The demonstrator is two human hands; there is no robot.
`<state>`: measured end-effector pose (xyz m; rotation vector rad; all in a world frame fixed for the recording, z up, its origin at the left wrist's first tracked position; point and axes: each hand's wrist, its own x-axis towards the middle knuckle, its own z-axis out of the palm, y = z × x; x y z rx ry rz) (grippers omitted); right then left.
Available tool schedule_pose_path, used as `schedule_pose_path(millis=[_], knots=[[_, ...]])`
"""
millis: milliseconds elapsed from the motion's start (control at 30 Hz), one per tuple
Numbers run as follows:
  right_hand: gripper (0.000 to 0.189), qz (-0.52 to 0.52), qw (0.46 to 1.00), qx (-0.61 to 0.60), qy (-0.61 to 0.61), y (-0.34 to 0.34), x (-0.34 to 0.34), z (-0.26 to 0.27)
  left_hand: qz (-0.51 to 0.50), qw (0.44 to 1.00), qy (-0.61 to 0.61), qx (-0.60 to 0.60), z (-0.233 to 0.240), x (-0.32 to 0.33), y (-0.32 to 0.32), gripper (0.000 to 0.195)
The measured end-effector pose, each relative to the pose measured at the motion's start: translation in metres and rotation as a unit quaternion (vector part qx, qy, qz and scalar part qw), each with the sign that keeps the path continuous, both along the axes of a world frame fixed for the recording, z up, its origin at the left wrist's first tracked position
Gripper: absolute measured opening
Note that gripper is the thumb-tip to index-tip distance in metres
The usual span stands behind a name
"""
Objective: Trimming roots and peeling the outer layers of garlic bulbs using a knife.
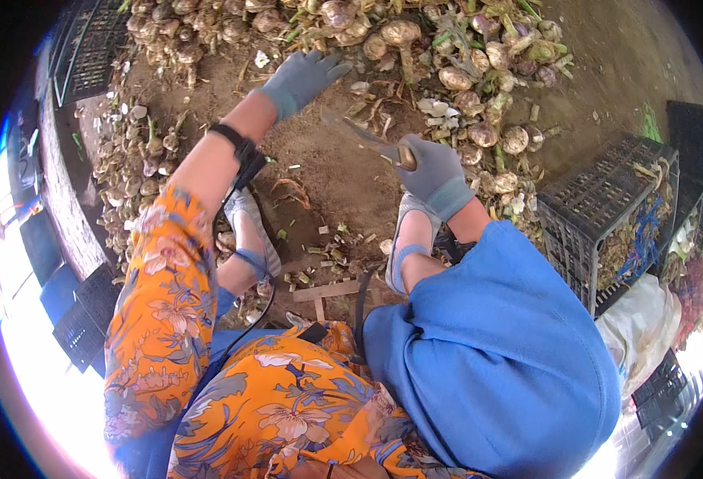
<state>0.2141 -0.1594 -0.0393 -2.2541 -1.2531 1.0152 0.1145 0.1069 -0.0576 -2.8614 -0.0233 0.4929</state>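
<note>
My left hand [303, 81], in a grey knit glove, reaches forward over the bare earth with its fingers stretched out and nothing held. Its fingertips are near the edge of a heap of garlic bulbs [400, 35], dirty and with stalk parts on some. In my gloved right hand [434, 170] is the handle of a knife [360, 133]; its blade points left and forward above the soil. Just right of that hand lie more bulbs [483, 135] and pale skins. Cut stalk pieces [327, 254] are scattered between my feet.
A black plastic crate [573, 209] stands on its side at the right, with dry plant scraps and blue string. Behind it sits a white sack [642, 323]. Another crate [85, 54] is at the far left, near smaller bulbs [127, 173]. A wooden strip [327, 291] lies before me.
</note>
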Motion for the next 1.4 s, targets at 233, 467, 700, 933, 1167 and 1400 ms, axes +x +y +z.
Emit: schedule_pose_path(millis=[233,467,700,933,1167,1400], knots=[[0.023,-0.067,0.997,0.032,0.036,-0.012,0.009,0.007,0.074,0.990,0.021,-0.116,-0.006,0.017,-0.011,0.080],[0.024,0.029,0.993,0.023,-0.109,0.022,0.007,0.041,0.215,0.697,-0.167,-0.664,0.034,-0.024,-0.062,0.079],[0.023,0.062,0.989,0.031,-0.131,0.027,-0.010,0.045,0.220,0.764,-0.200,-0.573,0.065,-0.035,-0.072,0.077],[0.021,0.011,0.994,0.040,-0.100,0.027,-0.007,0.028,0.321,0.709,-0.230,-0.584,0.074,-0.039,-0.101,0.075],[0.017,-0.098,0.978,-0.110,-0.150,-0.011,0.036,-0.050,0.413,0.669,-0.165,-0.595,0.134,-0.035,-0.130,0.068],[0.016,-0.034,0.996,-0.050,-0.066,0.020,0.008,0.050,0.369,0.690,-0.259,-0.566,0.091,-0.054,-0.109,0.066]])
